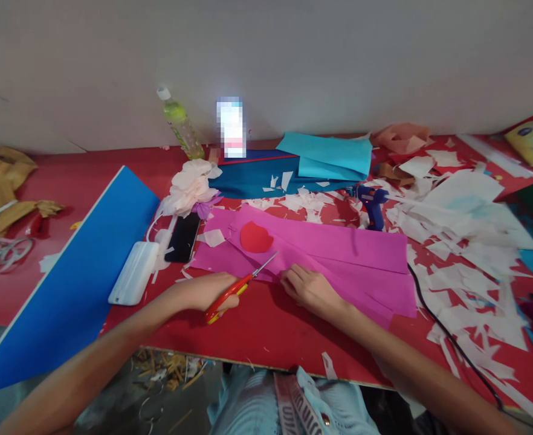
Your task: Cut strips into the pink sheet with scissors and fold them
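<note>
My left hand is closed around the handles of a pair of scissors with red and yellow grips. Their blades look nearly together and point away to the right, over the near edge of a folded magenta sheet. Fingers curled, my right hand grips the sheet's near edge just right of the blade tip. On the sheet lies a rounded red cutout, beyond the scissors. A small pale scrap rests at the sheet's left end.
A blue glue gun stands behind the sheet, its black cord running down the right. White scraps cover the right side. Left are a dark phone, white power bank, blue board, paper flower and bottle.
</note>
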Demonstrator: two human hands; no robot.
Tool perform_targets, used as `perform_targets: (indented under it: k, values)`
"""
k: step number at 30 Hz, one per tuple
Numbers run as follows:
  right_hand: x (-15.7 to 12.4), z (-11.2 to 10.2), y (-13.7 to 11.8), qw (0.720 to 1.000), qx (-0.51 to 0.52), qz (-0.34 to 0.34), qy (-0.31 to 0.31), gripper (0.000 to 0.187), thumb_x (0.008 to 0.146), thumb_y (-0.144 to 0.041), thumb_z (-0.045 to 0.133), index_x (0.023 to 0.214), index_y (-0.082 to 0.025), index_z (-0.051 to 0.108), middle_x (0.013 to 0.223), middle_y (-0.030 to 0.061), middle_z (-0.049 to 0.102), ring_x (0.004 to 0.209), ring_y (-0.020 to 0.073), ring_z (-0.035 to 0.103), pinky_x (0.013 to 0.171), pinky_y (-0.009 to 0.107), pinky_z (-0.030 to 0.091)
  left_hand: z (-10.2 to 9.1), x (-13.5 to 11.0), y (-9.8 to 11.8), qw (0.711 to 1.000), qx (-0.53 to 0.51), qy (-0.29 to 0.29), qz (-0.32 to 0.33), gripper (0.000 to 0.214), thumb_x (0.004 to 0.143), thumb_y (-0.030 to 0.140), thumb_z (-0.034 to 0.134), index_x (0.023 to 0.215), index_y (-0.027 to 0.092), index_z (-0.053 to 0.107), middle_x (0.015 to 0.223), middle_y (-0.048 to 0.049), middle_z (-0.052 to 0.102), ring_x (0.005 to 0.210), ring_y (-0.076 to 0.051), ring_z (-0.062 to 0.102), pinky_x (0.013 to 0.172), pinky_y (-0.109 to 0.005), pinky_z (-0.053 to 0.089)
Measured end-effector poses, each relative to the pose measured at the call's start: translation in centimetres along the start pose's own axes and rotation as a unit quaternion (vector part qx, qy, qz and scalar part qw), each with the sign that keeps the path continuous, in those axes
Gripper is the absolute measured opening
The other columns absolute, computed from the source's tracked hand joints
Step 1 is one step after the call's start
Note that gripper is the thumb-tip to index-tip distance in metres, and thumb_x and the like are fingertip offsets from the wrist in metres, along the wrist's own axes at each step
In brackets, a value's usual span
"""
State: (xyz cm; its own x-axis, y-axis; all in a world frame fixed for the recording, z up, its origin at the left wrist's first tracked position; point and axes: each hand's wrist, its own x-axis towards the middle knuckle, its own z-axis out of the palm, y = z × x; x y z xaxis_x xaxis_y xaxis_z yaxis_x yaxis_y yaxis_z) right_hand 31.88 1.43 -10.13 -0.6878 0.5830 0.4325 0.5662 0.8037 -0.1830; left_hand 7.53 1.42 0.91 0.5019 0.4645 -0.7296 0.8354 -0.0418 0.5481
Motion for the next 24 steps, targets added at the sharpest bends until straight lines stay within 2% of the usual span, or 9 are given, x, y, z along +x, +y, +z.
perform_targets:
  k: [4,11,17,24]
  values:
    - [-0.09,0.1,0.04,1.0,0.005,0.004,0.0,0.021,0.093,-0.015,0.039,0.079,-0.016,0.055,0.067,0.0032,0.057,0.06,0.0138,0.05,0.054,0.028,0.031,0.08,0.28,0.11,1.0,0.009,0.017,-0.003,0.021,0.081,0.03,0.045,0.063,0.018,0.047,0.055,0.0007,0.053,0.048,-0.011,0.045,0.045,-0.022,0.033]
    - [-0.04,-0.21,0.1,1.0,0.01,0.0,0.007,0.022,0.093,-0.013,0.038,0.079,-0.016,0.054,0.067,0.0032,0.057,0.059,0.0134,0.05,0.055,0.027,0.032,0.06,0.05,0.29,0.999,0.012,0.047,-0.008,0.017,0.08,0.028,0.044,0.066,0.019,0.046,0.056,0.0018,0.05,0.048,-0.01,0.041,0.045,-0.023,0.028]
    - [0.03,-0.41,-0.16,1.0,-0.001,-0.002,0.007,0.021,0.093,-0.015,0.039,0.079,-0.016,0.055,0.067,0.003,0.058,0.059,0.0137,0.051,0.055,0.027,0.032,0.4,-0.22,-0.26,0.997,0.023,0.077,0.007,0.015,0.081,0.028,0.045,0.07,0.019,0.047,0.061,0.0011,0.052,0.052,-0.01,0.043,0.048,-0.023,0.03]
    - [0.01,-0.74,-0.62,1.0,0.015,0.005,-0.02,0.018,0.092,-0.015,0.042,0.081,-0.016,0.056,0.07,0.0037,0.061,0.059,0.0139,0.055,0.053,0.027,0.035,0.47,-0.59,-0.01,1.0,-0.01,0.023,0.016,0.017,0.081,0.031,0.046,0.07,0.018,0.051,0.055,0.001,0.053,0.05,-0.012,0.048,0.048,-0.022,0.035]
